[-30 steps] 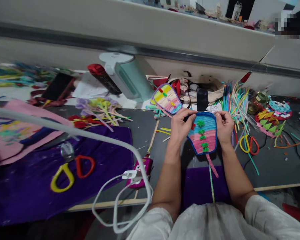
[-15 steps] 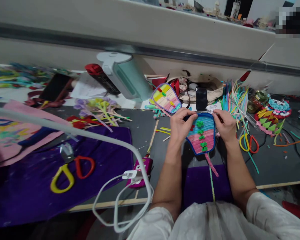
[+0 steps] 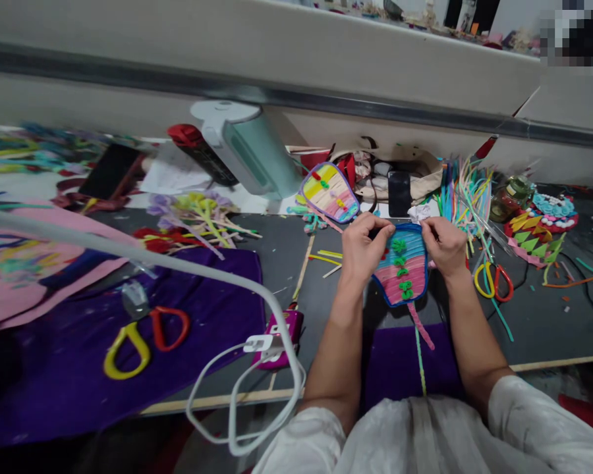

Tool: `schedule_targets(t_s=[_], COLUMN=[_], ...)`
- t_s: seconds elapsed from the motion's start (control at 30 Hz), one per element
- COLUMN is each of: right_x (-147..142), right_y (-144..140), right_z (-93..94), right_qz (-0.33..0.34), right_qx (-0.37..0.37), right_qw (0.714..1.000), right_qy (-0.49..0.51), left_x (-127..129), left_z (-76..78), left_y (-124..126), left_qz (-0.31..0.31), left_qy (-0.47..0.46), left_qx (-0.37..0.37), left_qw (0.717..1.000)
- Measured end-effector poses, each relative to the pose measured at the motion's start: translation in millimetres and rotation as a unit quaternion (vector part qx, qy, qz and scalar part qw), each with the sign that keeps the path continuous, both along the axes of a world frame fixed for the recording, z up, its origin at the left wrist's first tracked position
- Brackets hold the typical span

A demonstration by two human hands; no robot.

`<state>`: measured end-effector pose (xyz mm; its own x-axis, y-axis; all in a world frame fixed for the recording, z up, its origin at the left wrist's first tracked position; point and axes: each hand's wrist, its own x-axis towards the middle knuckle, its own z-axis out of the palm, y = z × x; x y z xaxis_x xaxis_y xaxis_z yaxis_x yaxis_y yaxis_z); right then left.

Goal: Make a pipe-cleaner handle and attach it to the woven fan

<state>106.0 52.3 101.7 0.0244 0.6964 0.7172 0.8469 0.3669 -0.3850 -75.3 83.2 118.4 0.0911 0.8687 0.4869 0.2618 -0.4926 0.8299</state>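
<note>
Running beneath the striped panel (image 3: 413, 264) is a cluttered grey table (image 3: 286, 263); left hand (image 3: 366, 249) and right hand (image 3: 445, 245) are clamped on the panel's upper corners; beyond the panel, a canvas bag (image 3: 427, 176), then a pale wall (image 3: 326, 56)

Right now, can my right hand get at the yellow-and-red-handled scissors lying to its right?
Probably yes: the scissors lie close to your right hand, their handles uncovered, though it would first need to release the blue-edged, pink-and-turquoise striped panel.
</note>
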Motion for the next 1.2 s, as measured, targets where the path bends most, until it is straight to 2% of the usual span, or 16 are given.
schedule_targets(t_s=[0.2,0.33,0.73,0.83,1.0,1.2], right_x=[-5,-10,-6,-5,-2,-3], right_y=[4,5,-6,-8,-9,-9], right_z=[-8.2,-12.3,-16.7,-16.0,-16.1,-16.8], right_qz=[-0.031,-0.047,0.05,0.063,0.102,0.12], right_qx=[0.006,0.003,-0.031,-0.053,-0.113,-0.133], right_qw=[0.999,0.997,0.977,0.963,0.918,0.881], right_qy=[0.011,0.059,0.206,0.257,0.367,0.438], left_x=[1,0,-5,-5,-4,-4], left_z=[0.4,-0.4,-13.6,-16.3,-17.0,-18.7], left_y=[-2,-1,13,16,17,17], left_qz=[-0.004,0.001,-0.012,-0.029,-0.051,-0.073], left_qy=[0.004,0.008,-0.068,-0.091,-0.133,-0.15], left_qx=[0.008,-0.004,-0.082,-0.098,-0.116,-0.131], left_qw=[1.0,1.0,0.994,0.991,0.983,0.977])
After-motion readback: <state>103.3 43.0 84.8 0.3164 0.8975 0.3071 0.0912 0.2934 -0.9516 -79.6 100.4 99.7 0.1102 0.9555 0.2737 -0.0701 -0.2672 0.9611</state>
